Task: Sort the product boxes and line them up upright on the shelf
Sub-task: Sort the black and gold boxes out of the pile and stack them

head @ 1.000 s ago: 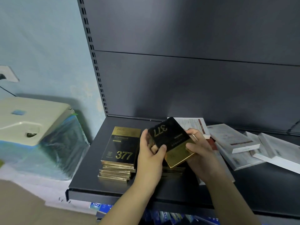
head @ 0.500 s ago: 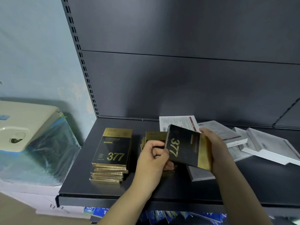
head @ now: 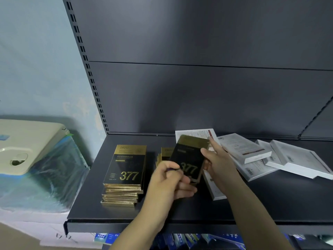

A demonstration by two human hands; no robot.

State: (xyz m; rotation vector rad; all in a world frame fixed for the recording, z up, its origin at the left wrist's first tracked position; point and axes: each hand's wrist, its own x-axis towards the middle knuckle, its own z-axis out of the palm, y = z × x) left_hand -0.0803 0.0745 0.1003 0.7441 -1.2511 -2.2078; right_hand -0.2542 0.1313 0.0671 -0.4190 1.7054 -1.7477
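A black and gold box (head: 189,156) marked 377 is held above the dark shelf (head: 270,204), its gold end at the top. My left hand (head: 167,184) grips its lower left corner and my right hand (head: 219,159) holds its right edge. A stack of several matching boxes (head: 124,175) lies flat on the shelf's left side. Behind the held box a second pile of gold-edged boxes (head: 164,154) is partly hidden. Several white boxes (head: 295,159) lie flat and scattered to the right.
A cream-coloured appliance (head: 23,147) wrapped in clear plastic stands left of the shelf unit. A slotted upright (head: 90,74) and the dark back panel (head: 198,96) bound the shelf. Blue packages (head: 180,239) sit on the level below.
The held box has been turned from lying sideways to gold end at the top, with the 377 reading the right way up. Both hands shifted their grip on it.
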